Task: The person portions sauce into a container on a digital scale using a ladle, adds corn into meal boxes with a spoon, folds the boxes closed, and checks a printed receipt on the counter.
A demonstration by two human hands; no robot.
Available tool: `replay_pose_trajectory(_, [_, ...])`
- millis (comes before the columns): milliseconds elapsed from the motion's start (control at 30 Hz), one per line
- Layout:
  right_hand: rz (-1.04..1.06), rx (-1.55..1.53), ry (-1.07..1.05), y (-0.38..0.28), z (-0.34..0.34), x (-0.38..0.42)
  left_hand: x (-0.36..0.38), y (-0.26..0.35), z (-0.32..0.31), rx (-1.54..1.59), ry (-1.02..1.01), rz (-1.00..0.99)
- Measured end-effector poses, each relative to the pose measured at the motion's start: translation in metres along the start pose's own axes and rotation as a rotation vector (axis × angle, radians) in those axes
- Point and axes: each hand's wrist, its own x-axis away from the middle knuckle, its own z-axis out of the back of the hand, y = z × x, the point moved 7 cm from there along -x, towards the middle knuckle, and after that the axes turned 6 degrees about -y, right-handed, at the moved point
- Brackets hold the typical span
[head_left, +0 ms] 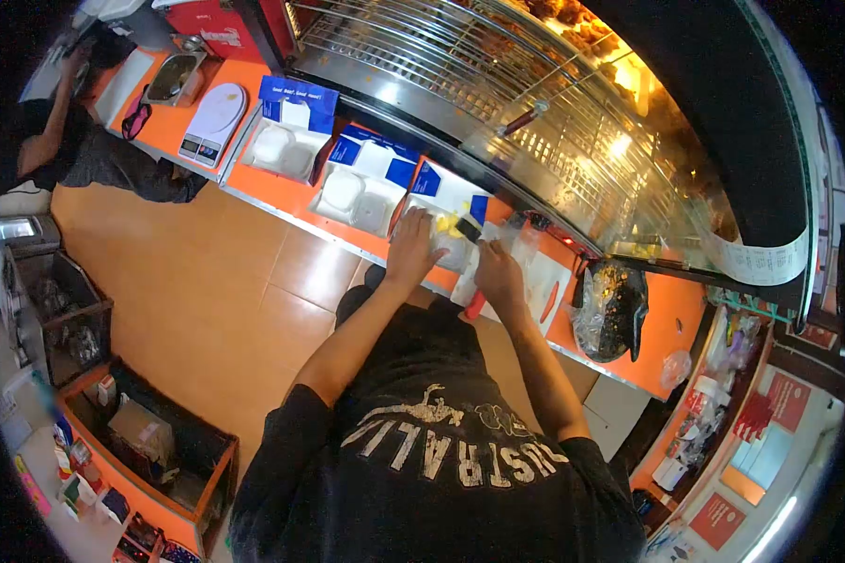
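Note:
My left hand lies over the left side of an open box, fingers stretched out and thumb apart. White containers and yellow pieces show inside it. My right hand is closed at the box's right side, around a tool with a dark flat head that points in over the yellow pieces. Its grip is mostly hidden by the fingers. Below that hand, a red handle-like piece sticks out near a white cutting board.
Two more blue-and-white boxes with white containers stand to the left. Further left are a kitchen scale and a co-worker's arm. A lit glass display cabinet runs behind the counter; a black bowl sits right.

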Motion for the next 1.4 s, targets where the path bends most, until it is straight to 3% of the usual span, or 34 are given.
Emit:
replay_pose_trajectory(167, [0.028,0.002,-0.07,-0.008,-0.01,-0.008,-0.001,0.0,0.002,0.014,-0.036,0.024])
replay_pose_trajectory(267, [0.042,-0.035,-0.019,-0.013,0.012,-0.01,-0.002,0.002,0.005,0.005,-0.03,0.02])
replay_pose_trajectory(333, [0.217,0.051,0.165,-0.028,0.04,-0.015,-0.003,0.009,0.009,-0.014,-0.014,0.009])
replay_pose_trajectory(433, [0.231,0.172,0.106,-0.027,0.038,-0.045,-0.017,0.024,0.026,-0.049,-0.006,-0.004])
replay_pose_trajectory(567, [0.071,0.146,0.031,-0.011,0.015,-0.067,-0.05,0.031,0.055,-0.051,0.159,-0.076])
replay_pose_trajectory(700, [-0.018,0.251,-0.107,0.007,-0.01,-0.073,-0.081,0.004,0.049,-0.163,0.055,0.107])
replay_pose_trajectory(767, [0.147,0.19,0.068,0.011,-0.008,-0.071,-0.089,-0.011,0.024,-0.299,-0.081,0.089])
replay_pose_trajectory(867, [0.255,0.285,-0.038,0.003,-0.002,-0.071,-0.089,-0.019,0.013,-0.317,-0.108,0.074])
replay_pose_trajectory(1000, [0.197,0.132,-0.129,0.013,0.005,-0.079,-0.087,-0.017,0.021,-0.115,-0.087,0.182])
replay_pose_trajectory(1067, [0.298,0.151,-0.162,0.0,0.021,-0.08,-0.086,-0.024,0.026,0.019,0.013,0.214])
replay_pose_trajectory(1200, [0.242,0.176,-0.206,-0.015,0.045,-0.071,-0.084,-0.033,0.033,0.132,0.099,0.148])
replay_pose_trajectory(1267, [0.141,0.034,-0.127,-0.019,0.063,-0.07,-0.082,-0.033,0.037,0.174,0.145,0.097])
replay_pose_trajectory(1400, [0.235,0.093,-0.062,-0.012,0.034,-0.069,-0.079,-0.04,0.034,0.174,0.14,0.119])
